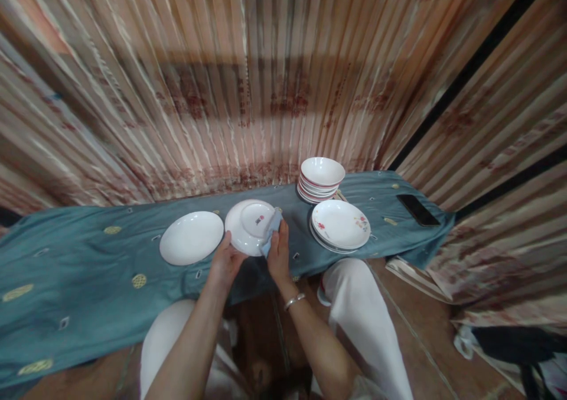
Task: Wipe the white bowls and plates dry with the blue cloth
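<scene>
A white plate [239,233] is held up over the table with its underside facing me, a small red and dark mark at its centre. My left hand [227,263] is closed on its lower left rim. At the right rim my right hand [279,252] presses a light blue cloth [271,231] against the plate, fingers wrapped round the cloth. A white oval-looking plate [191,238] lies to the left of my left hand. Right of my right hand sits a short stack of white plates [339,224], the top one with red flowers.
Behind the plates stands a stack of white bowls [322,172] with red rims. A dark phone [417,210] lies near the right end of the teal tablecloth [101,258]. Pleated curtains [266,93] hang close behind the table. My knees in white trousers are at its front edge.
</scene>
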{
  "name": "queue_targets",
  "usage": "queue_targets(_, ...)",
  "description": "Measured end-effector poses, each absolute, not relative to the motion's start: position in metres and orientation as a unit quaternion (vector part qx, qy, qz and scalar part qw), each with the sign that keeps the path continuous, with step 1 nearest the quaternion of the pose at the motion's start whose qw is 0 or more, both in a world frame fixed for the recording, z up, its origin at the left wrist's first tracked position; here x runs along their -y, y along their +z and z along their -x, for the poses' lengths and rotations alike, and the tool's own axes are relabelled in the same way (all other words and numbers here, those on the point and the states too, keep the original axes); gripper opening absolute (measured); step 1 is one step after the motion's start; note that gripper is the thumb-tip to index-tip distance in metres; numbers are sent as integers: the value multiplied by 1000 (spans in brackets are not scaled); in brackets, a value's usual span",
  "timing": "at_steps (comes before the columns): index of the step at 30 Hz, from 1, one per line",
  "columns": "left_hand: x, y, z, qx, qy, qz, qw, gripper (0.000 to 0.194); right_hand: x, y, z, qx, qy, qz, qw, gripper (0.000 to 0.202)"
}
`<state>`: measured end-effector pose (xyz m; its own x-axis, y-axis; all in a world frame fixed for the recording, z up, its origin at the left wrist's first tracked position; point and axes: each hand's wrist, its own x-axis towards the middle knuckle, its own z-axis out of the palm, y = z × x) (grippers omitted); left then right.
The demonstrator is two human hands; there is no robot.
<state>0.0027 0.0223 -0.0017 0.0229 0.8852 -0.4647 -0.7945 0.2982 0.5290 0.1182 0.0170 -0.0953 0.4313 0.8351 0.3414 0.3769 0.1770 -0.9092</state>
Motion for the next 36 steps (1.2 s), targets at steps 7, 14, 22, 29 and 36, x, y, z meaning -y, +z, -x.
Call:
queue_targets(7, -25, -10, -4, -367, 606, -40, 705, 45, 22, -104, -94, 599, 77, 612, 510, 63)
queue_targets(14, -28, -29, -5, -360, 621, -79, 691, 38, 28, -98, -93, 683, -6, 579, 445, 64)
queue_targets(22, -21, -29, -8, -364, 629, -183, 662, 19, 11, -72, -103, 751, 44, 522, 402, 55)
queue_targets(29, -14, -16, -10, -376, 621, -218, 653, 13, -16, -52, -116, 728, 67, 508, 455, 57)
queue_targets(36, -11, -9, -14, -377, 612, -217, 660, 8, -34, -59, -138, 674, 125, 565, 460, 52)
